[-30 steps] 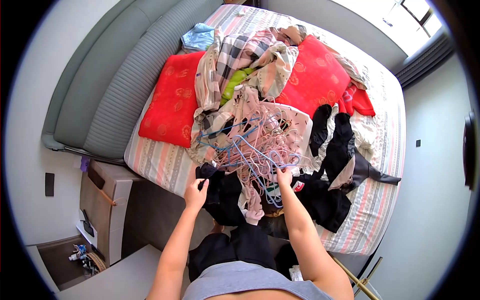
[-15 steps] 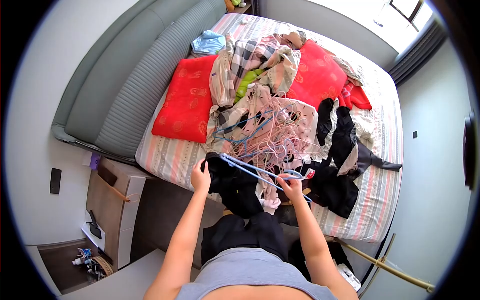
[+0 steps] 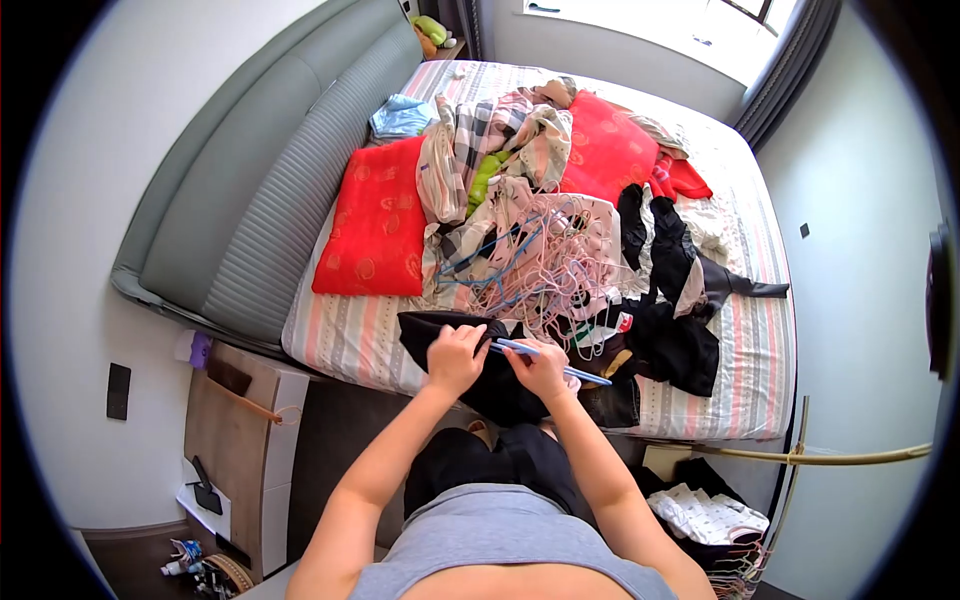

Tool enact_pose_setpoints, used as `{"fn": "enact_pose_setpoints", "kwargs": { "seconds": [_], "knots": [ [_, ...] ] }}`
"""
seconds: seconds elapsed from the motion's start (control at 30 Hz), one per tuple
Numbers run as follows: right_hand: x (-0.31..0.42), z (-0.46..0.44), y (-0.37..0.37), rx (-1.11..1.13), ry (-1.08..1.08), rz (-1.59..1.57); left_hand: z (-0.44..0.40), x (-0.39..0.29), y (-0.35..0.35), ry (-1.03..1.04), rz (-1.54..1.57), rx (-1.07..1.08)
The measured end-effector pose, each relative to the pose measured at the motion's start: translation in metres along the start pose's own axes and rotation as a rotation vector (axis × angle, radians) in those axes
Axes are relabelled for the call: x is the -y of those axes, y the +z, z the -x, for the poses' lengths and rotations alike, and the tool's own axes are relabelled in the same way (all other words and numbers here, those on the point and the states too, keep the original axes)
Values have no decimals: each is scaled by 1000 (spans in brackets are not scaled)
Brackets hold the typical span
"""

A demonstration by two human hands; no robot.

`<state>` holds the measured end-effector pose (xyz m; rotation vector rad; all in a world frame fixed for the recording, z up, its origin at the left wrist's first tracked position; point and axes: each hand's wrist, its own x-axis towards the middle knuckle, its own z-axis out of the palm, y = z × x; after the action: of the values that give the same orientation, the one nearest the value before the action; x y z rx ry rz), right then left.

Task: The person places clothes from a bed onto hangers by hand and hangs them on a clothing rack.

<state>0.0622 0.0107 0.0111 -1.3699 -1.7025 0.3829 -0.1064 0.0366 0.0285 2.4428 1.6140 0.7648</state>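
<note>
My left hand (image 3: pixel 457 357) is closed on the upper edge of a black garment (image 3: pixel 425 328), which hangs over the near edge of the bed. Close beside it, my right hand (image 3: pixel 536 369) grips a blue clothes hanger (image 3: pixel 588 377). One end of the hanger meets the garment next to my left fingers; whether it is inside the cloth I cannot tell. Just beyond my hands lies a tangled heap of pink clothes hangers (image 3: pixel 565 265), with a few blue ones (image 3: pixel 510 262) at its left side.
On the bed (image 3: pixel 755 405) are red cushions (image 3: pixel 372 215), a plaid cloth (image 3: pixel 480 135) and black clothes (image 3: pixel 680 340). A nightstand (image 3: pixel 225 420) stands at left. At lower right are a bamboo-like pole (image 3: pixel 865 457), white clothing (image 3: pixel 705 515) and more hangers (image 3: pixel 740 572).
My left hand has moved right, lifting the black garment's edge towards the hanger. My right hand has brought the hanger left and nearer, turning it edge-on. The head view has shifted.
</note>
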Motion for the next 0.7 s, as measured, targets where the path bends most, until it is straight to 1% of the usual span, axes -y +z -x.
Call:
{"fn": "enact_pose_setpoints", "kwargs": {
  "seconds": [0.07, 0.1, 0.13, 0.2, 0.23, 0.27, 0.33, 0.37, 0.4, 0.43, 0.47, 0.53, 0.6, 0.63, 0.67, 0.7],
  "knots": [
    [8, -1, -2, -52, -1, -27, -10, 9, -36, 239, -69, 12],
    [10, 0, -1, -110, -24, -73, -12, 19, -41, 314, -65, 28],
    [11, 1, -4, -110, -34, -96, -15, 32, -40, 407, -57, 28],
    [11, 2, -9, -227, -53, -58, -14, 51, -40, 301, 79, 124],
    [17, -2, -13, -374, -99, -74, -15, 56, -41, 336, 140, 0],
    [20, 5, -17, -489, -32, -83, -14, 59, -42, 303, 168, -43],
    [6, 30, -12, -538, 13, -145, -12, 58, -56, 235, 221, -124],
    [3, 42, -3, -384, 91, -161, -12, 58, -60, 236, 246, -171],
    [1, 50, 6, -227, 171, -178, -9, 56, -66, 214, 247, -167],
    [5, 46, 22, -235, 102, -85, -7, 54, -72, 191, 248, -164],
    [10, 45, 34, -132, 205, -152, -6, 53, -77, 169, 249, -164],
    [18, 31, 60, -166, -19, -115, -3, 56, -82, 163, 258, -200],
    [24, 15, 81, -12, -159, -182, 2, 56, -92, 158, 269, -236],
    [32, 9, 84, 79, -184, -158, 5, 58, -97, 153, 283, -243],
    [35, 10, 91, 172, -126, -163, 7, 59, -101, 148, 298, -255],
    [35, 11, 99, 305, -117, -194, 9, 62, -105, 144, 313, -267]
  ]
}}
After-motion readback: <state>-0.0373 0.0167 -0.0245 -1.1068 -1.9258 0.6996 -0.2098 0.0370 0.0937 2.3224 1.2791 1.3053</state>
